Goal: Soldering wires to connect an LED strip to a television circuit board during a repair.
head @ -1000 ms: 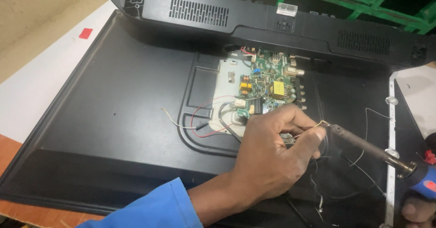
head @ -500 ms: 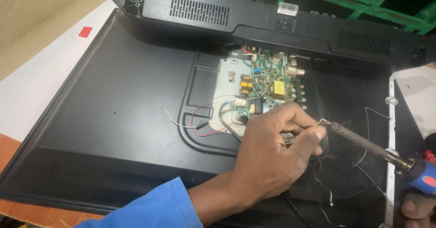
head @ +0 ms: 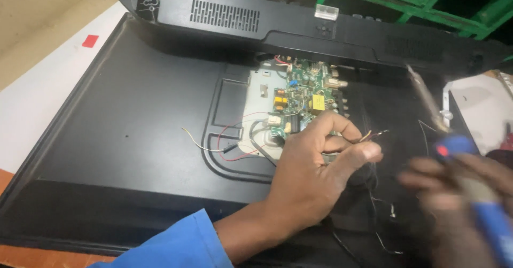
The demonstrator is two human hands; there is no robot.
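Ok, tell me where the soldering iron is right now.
In the head view it is at the right, the soldering iron gripped by the blurred right hand, tip raised toward the lifted back cover, away from the left hand.

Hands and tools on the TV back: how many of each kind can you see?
Hands: 2, left hand and right hand
Soldering iron: 1
Circuit board: 1
TV back: 1
Total: 5

A white tabletop (head: 32, 113) shows at the left, with a small red square sticker (head: 90, 40) on it. Beyond the tabletop's far-left edge lies a tan floor (head: 37, 17). A green metal frame (head: 406, 1) stands far to its right against darkness.
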